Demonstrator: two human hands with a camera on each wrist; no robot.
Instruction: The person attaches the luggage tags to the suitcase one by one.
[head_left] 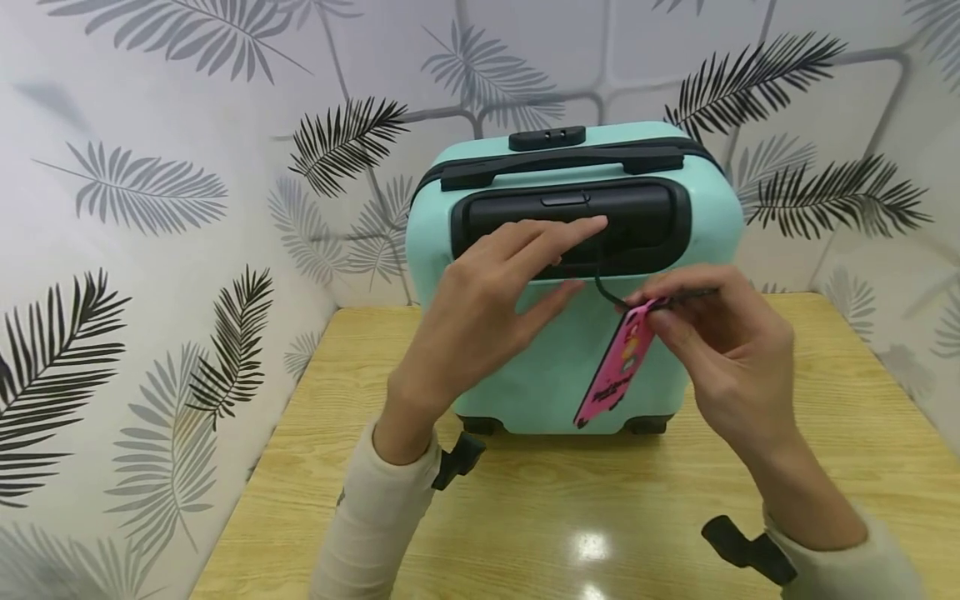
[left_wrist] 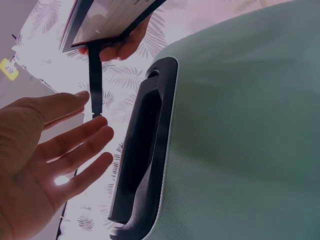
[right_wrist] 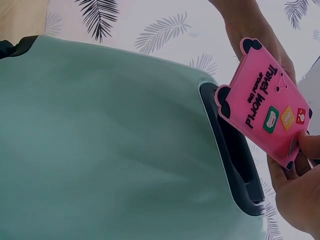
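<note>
In the head view, a table (head_left: 600, 492) is topped by an upright mint-green suitcase (head_left: 555, 367). In front of the suitcase's black handle recess (head_left: 645, 221), the left hand (head_left: 487, 304) is held with fingers spread; nothing is seen gripped in it. Before the suitcase's right side, a pink luggage tag (head_left: 617, 362) is pinched at its upper end by the right hand (head_left: 731, 350), the nearer of the hands. The tag is hung before the suitcase's front, its long axis slanted down leftward; its pink face is marked with dark lettering and small coloured patches. The black strap (left_wrist: 95, 80) is extended toward the left fingertips; whether they are touched cannot be told.
</note>
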